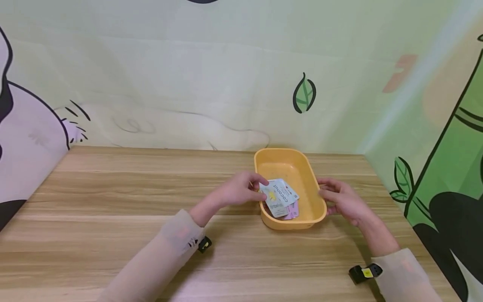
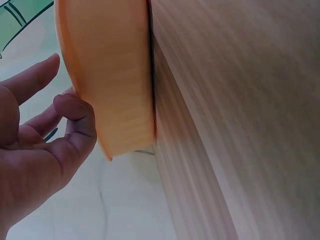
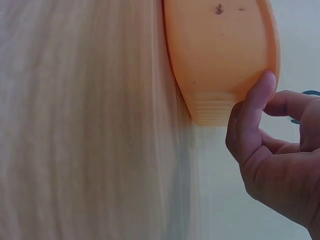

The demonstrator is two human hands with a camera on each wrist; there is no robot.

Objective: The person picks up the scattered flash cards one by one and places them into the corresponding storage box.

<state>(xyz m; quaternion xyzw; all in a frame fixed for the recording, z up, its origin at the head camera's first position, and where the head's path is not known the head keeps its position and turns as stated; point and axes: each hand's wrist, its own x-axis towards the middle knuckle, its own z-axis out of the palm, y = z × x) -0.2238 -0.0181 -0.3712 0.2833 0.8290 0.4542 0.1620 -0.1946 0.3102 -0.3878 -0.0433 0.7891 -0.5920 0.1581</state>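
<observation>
A yellow-orange plastic basin (image 1: 313, 209) stands on the wooden table. Inside its near-left part lies a small pile of flat packets: a pale one printed "coconut" (image 1: 277, 199) on top, with a pink packet (image 1: 292, 211) partly under it. My left hand (image 1: 243, 188) is at the left rim, index finger and thumb spread apart, their tips over the pale packet's edge. In the left wrist view, this hand (image 2: 45, 130) shows a bent digit against the rim. At the opposite side, my right hand (image 3: 272, 145) holds the basin's rim, one digit lying on the outer wall.
The wooden table (image 1: 113, 201) meets a pale wall (image 1: 188, 92) printed with leaves and black-and-white figures just behind the basin. Black wrist cameras sit below both hands, the right one (image 1: 365, 273) and the left one (image 1: 204, 244).
</observation>
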